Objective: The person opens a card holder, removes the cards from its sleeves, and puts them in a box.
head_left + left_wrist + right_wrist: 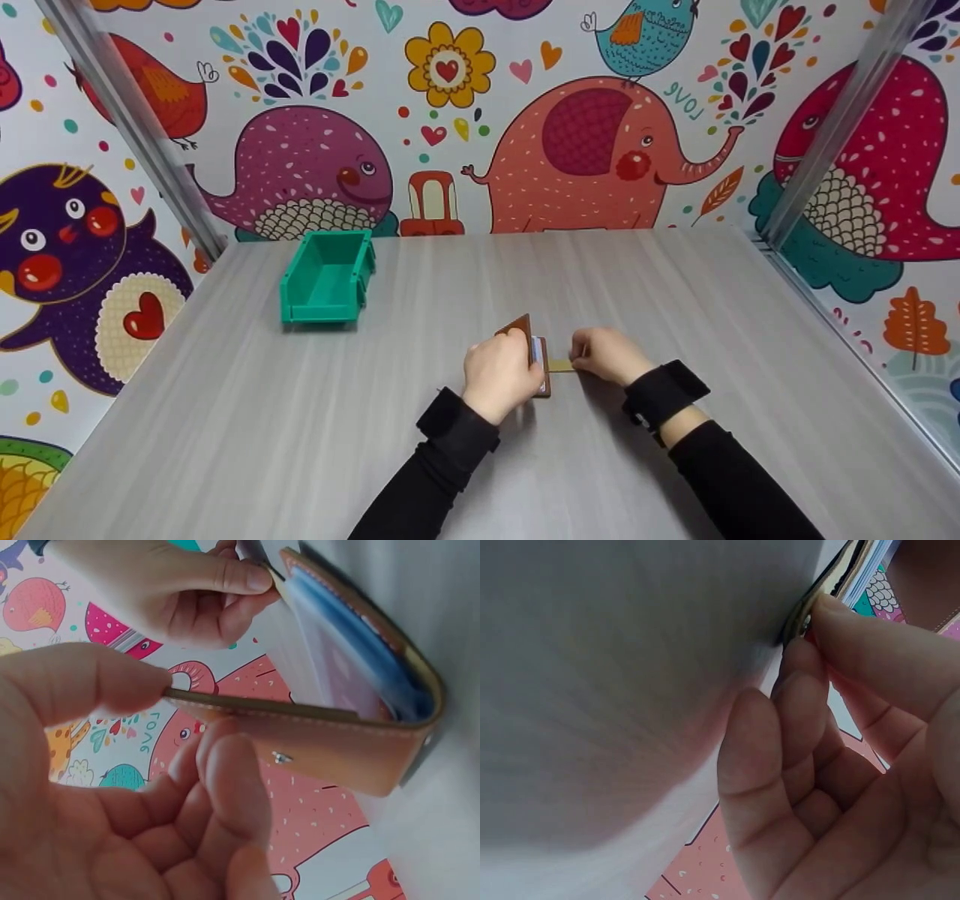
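A brown leather card holder (545,375) stands part-opened on the table, with clear and bluish plastic sleeves (360,652) inside. My left hand (501,375) pinches the edge of its raised cover (322,742) between thumb and finger; a small metal snap shows on that cover. To the right, my right hand (609,355) pinches the end of the yellowish closing strap (560,366), which stretches out from the holder just above the tabletop. In the right wrist view, thumb and forefinger hold the strap's end, where a bit of metal shows. The fingers partly hide the snap there.
A green plastic bin (322,311) stands at the back left of the pale wood-grain table (247,420). Printed wall panels (450,150) and metal posts (142,120) bound the table's back and sides. Both wrists wear black bands (666,391).
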Available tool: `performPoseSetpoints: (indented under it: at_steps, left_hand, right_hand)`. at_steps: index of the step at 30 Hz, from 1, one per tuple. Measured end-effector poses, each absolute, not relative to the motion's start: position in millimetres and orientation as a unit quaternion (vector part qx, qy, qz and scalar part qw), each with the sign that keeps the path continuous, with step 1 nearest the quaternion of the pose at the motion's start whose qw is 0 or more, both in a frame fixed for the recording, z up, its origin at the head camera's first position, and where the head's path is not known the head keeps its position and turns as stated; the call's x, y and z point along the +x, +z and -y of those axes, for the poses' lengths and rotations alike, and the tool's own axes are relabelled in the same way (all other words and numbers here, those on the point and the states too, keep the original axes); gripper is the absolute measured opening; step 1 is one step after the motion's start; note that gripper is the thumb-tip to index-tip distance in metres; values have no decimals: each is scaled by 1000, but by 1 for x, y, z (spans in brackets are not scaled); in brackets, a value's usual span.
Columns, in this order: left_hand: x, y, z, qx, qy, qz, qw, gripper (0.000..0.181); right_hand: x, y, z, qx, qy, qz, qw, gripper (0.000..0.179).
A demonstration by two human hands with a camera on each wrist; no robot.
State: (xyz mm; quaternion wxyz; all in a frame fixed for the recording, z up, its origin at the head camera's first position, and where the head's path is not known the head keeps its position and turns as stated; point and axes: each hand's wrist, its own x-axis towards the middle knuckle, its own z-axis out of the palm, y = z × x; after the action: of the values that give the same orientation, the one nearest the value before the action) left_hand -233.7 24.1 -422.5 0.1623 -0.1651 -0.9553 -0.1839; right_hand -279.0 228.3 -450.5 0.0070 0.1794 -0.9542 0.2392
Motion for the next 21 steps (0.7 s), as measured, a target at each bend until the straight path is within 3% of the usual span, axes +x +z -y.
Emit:
performPoseSetpoints:
  at_steps: [21]
  left_hand:
    - [-232,-413,-3,-140,-248,951,122,13]
  right_hand:
    - [-278,-450,-228,176,229,957,9,15]
